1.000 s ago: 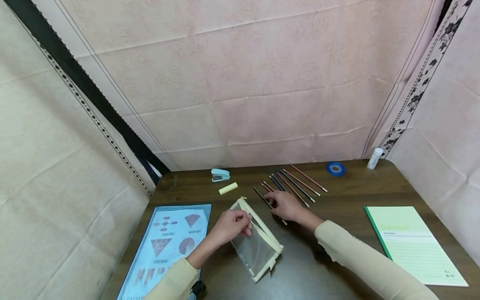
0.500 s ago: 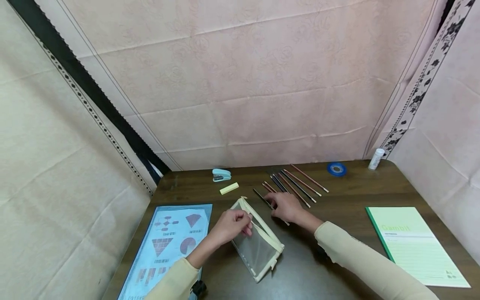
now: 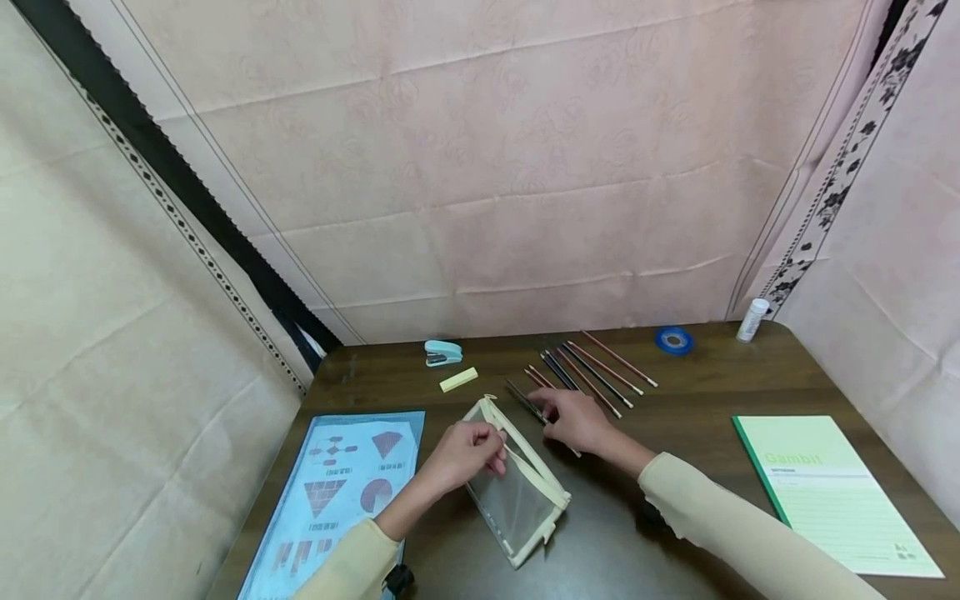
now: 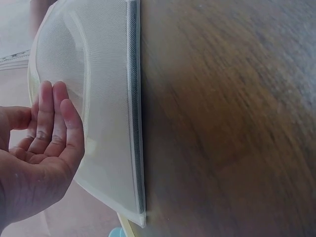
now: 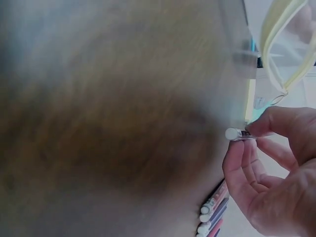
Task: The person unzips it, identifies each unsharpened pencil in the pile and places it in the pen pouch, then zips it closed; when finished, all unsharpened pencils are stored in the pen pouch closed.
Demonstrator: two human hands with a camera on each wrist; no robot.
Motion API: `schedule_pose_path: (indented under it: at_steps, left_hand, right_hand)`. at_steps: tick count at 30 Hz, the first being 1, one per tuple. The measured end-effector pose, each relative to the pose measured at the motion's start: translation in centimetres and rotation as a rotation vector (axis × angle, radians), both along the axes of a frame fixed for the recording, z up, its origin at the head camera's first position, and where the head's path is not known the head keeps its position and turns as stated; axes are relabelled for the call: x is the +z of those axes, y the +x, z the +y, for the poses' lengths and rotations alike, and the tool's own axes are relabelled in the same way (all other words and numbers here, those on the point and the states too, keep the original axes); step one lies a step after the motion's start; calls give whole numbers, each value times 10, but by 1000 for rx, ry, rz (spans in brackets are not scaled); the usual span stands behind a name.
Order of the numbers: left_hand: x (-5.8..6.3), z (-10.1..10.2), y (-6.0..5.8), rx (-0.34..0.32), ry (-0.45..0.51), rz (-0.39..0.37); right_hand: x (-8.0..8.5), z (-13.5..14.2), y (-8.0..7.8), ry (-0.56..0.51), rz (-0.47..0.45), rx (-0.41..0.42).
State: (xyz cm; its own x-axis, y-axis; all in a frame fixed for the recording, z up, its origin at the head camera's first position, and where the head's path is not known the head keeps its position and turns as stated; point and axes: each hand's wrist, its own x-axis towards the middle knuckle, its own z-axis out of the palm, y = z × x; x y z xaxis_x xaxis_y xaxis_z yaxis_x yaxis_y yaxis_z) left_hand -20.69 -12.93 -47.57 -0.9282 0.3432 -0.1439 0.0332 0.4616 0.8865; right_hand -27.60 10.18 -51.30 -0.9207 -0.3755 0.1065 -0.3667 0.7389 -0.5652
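Observation:
My left hand (image 3: 468, 450) pinches the upper edge of a see-through mesh pencil pouch (image 3: 517, 504) with cream zipper borders. The pouch stands tilted on the table with its mouth parted. In the left wrist view, the fingers (image 4: 47, 111) lie against the mesh (image 4: 106, 98), its lower edge near the tabletop. To the right of the pouch, my right hand (image 3: 577, 421) pinches a dark pencil (image 3: 525, 400) between thumb and fingers. Its white end (image 5: 232, 134) shows in the right wrist view. Just beyond that hand lie several dark and reddish pencils (image 3: 600, 367).
A blue sheet with printed charts (image 3: 360, 475) lies left, a green notepad (image 3: 832, 492) right. Along the back are a light-blue stapler (image 3: 443, 352), a pale yellow stick-shaped block (image 3: 458, 380), blue tape (image 3: 673, 339) and a white capped tube (image 3: 752, 320). Cloth walls surround the table.
The right hand keeps its pinch on the dark pencil, which now seems slightly raised from the table. The left hand and pouch stay almost in place.

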Motion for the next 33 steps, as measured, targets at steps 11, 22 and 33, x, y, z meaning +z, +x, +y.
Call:
schedule_pose_path:
  at_steps: [11, 22, 33]
  left_hand:
    - [-2, 0, -1, 2, -8, -5]
    - [-2, 0, -1, 2, -8, -1]
    - [-4, 1, -2, 5, -11, 6]
  right_hand:
    - [17, 3, 21, -261, -26, -7]
    - [29, -4, 43, -488, -116, -16]
    - [21, -11, 60, -602, -347, 58]
